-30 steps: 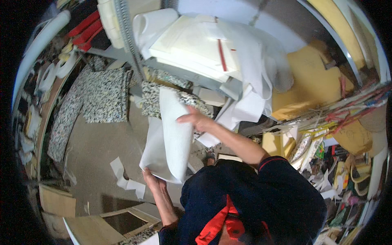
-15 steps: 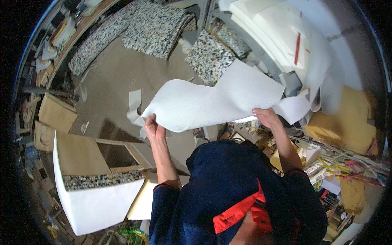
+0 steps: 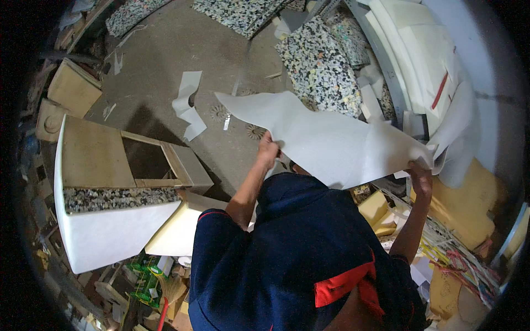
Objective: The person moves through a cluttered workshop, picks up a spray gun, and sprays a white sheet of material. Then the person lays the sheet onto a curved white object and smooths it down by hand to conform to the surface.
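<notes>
A large, thin white foam sheet hangs bent in the air between my hands. My left hand pinches its near edge, left of its middle, and a pointed flap of the sheet reaches past that hand to the far left. Out at the right end my right hand grips the sheet near a folded corner. Both hands are closed on the material, with some of the fingers hidden. The sheet's far edge covers part of the speckled foam behind it.
At left stands a wooden frame padded with white foam. White scraps lie on the grey floor. Speckled foam slabs and thick white foam stand at the back. Yellow foam and tangled cords lie at right.
Both hands have moved right with the white foam sheet, the left one inward along its near edge. My view has shifted, and the sheet's left end now points free.
</notes>
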Motion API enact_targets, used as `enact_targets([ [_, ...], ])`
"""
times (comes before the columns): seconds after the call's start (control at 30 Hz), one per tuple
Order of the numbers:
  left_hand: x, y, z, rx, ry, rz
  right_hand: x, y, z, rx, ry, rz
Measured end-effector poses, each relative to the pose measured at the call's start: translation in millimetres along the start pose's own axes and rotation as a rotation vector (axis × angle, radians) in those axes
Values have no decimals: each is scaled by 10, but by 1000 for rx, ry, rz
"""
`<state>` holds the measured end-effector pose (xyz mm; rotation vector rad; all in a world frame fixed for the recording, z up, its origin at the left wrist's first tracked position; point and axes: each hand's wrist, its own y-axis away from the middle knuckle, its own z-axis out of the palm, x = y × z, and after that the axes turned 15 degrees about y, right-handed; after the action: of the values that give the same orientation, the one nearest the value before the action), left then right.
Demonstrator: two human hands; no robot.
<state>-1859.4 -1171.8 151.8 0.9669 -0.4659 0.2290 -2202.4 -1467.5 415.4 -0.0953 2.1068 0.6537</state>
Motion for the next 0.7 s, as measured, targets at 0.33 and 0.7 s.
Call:
enact_targets([
  [0.33, 147, 616, 855, -526, -307, -137, -193, -97, 1332, -338, 446, 50],
  [0.7, 634, 1063, 936, -644, -486, 77, -756, -119, 2285, -693, 755, -729],
])
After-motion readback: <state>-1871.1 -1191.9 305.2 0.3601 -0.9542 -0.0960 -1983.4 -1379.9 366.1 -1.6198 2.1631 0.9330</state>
